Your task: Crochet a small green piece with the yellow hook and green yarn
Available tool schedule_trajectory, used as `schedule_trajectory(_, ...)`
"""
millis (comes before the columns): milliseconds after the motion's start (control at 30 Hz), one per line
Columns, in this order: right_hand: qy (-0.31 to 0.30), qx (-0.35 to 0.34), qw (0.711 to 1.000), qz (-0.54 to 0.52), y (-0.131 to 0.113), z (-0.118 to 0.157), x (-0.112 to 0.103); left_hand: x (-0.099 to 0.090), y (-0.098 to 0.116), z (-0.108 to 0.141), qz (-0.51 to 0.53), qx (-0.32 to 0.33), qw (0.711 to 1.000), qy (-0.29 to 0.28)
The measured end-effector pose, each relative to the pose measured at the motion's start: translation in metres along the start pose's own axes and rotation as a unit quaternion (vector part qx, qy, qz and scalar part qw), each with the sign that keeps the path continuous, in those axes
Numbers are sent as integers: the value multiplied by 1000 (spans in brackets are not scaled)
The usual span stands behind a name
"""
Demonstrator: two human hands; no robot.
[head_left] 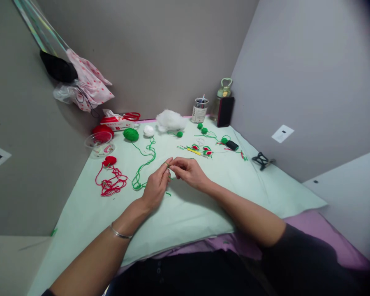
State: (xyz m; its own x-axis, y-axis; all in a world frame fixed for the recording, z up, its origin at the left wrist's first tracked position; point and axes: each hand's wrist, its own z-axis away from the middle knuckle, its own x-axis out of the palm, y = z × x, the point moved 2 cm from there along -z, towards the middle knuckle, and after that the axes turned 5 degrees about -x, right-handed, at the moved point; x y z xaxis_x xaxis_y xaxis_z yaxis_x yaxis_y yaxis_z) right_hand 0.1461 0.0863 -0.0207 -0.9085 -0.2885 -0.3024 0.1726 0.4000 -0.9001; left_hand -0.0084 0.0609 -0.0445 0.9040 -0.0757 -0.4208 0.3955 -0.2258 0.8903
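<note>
My left hand (156, 184) and my right hand (189, 171) meet fingertip to fingertip above the middle of the table. Both are closed in a pinch on green yarn (167, 165), of which only a small bit shows between the fingers. A long loose strand of green yarn (137, 177) lies left of my left hand and leads back to a green yarn ball (131, 134). Beyond my right hand lie a yellow-handled crochet hook (193, 151) and several small red, white and green crocheted pieces (206, 151). A short green snippet (168, 194) rests below my fingers.
A red yarn ball (110, 160) with tangled strands sits at left, near a clear plastic tub (103, 149). Behind are a tissue box (119, 123), red scissors (132, 116), white yarn (148, 131), stuffing (171, 121), a pen can (200, 110) and a phone (225, 112). A black clip (263, 160) lies right.
</note>
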Motion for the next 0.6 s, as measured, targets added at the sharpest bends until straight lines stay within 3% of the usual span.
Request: schedule_trajectory(600,-6,-5,1000,-6,8,-3,-1,1,-1,-1,0,36,999,-9)
